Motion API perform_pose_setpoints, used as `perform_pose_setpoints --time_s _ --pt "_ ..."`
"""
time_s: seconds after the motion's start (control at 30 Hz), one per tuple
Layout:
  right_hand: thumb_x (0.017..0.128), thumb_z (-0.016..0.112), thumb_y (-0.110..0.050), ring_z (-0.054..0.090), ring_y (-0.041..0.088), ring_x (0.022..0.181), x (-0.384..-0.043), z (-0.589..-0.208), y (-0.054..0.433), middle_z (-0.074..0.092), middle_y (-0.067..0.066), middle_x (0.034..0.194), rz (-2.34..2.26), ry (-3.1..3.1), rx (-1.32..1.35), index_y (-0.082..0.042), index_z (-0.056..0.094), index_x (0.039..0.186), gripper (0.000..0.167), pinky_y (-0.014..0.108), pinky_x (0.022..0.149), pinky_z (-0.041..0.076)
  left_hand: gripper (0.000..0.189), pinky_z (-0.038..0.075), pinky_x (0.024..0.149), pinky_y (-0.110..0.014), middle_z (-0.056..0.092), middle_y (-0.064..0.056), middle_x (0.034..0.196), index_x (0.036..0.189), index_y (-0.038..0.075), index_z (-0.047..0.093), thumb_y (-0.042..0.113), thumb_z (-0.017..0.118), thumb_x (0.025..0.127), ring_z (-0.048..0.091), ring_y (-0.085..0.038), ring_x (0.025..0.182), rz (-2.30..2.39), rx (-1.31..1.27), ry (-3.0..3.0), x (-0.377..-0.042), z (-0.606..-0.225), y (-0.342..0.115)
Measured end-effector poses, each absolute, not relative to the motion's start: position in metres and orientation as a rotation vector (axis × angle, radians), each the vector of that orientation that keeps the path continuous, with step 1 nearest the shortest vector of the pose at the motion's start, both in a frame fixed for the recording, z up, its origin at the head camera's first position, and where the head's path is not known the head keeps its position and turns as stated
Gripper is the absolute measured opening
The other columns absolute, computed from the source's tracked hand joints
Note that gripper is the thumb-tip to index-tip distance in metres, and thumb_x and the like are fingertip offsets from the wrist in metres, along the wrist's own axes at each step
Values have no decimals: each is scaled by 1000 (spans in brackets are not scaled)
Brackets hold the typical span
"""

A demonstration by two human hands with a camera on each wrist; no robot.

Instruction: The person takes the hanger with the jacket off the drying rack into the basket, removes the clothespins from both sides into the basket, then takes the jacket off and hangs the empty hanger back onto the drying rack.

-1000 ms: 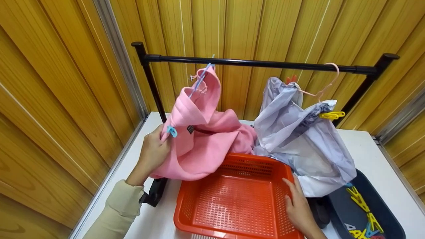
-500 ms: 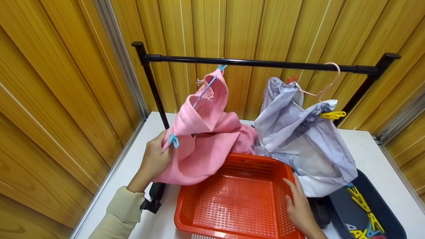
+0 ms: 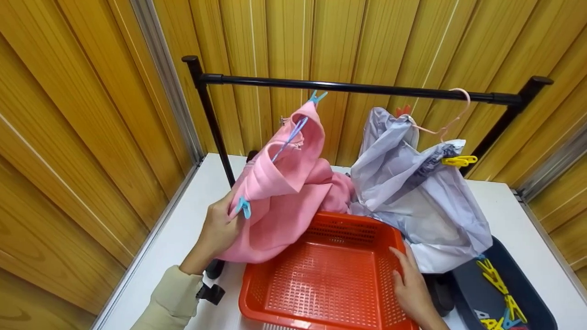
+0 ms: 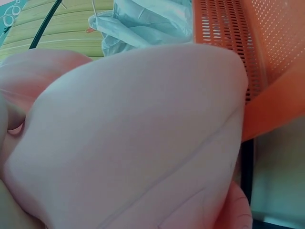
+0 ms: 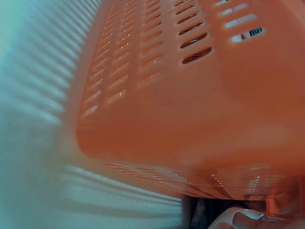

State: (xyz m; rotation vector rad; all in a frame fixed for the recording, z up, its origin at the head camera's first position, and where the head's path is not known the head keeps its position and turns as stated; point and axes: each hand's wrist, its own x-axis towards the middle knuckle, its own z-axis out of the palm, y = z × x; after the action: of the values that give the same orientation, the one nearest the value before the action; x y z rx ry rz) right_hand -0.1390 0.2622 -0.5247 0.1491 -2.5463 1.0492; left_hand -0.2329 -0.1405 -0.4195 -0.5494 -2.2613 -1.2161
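Note:
My left hand (image 3: pixel 221 225) grips one end of a thick pink garment (image 3: pixel 286 217), beside a light-blue clothespin (image 3: pixel 244 207). A second blue clothespin (image 3: pixel 317 96) is clipped to its far upper corner, just below the rack's bar. Inside the garment's wide top band shows a blue-purple hanger (image 3: pixel 293 133), partly hidden by cloth. The garment's lower part lies behind and over the left rim of the red basket (image 3: pixel 321 284). My right hand (image 3: pixel 412 286) holds the basket's right side. In the left wrist view, pink cloth (image 4: pixel 133 133) fills most of the frame.
A black clothes rack (image 3: pixel 339 85) spans the white table (image 3: pixel 179 220). From its right part hangs a pale garment (image 3: pixel 422 197) on a pink hanger (image 3: pixel 465 110), with a yellow clothespin (image 3: pixel 460 160). A dark tray (image 3: pixel 527 275) at lower right holds several clothespins.
My left hand has moved slightly right and down with the pink garment. The blue-purple hanger's top has come away from the bar and sunk below it. The right hand and basket stay put.

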Motion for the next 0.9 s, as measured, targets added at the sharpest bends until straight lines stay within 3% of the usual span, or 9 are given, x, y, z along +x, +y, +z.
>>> perform_pose_setpoints --time_s 0.43,0.67,0.9 --pt "80 54 17 32 55 131 -139 -525 262 25 35 150 1050 -2557 136 2 51 132 54 -7 96 6 33 56 77 -37 69 -14 95 120 -3 61 5 60 88 61 -18 82 -1252 -629 -2222 -225 -438 -138" --pt "83 53 15 33 52 132 -139 -525 263 23 32 152 1054 -2592 100 -1 50 133 53 -5 95 7 41 55 87 -45 68 -18 115 126 -3 58 3 63 85 67 -25 101 -1201 -679 -2196 -220 -450 -139" --pt "85 52 13 30 50 136 -139 -523 262 21 30 154 1072 -2628 64 -2 50 134 52 -1 99 9 47 53 90 -46 67 -18 119 127 -3 58 1 66 80 66 -29 107 -1164 -693 -2173 -216 -462 -139"
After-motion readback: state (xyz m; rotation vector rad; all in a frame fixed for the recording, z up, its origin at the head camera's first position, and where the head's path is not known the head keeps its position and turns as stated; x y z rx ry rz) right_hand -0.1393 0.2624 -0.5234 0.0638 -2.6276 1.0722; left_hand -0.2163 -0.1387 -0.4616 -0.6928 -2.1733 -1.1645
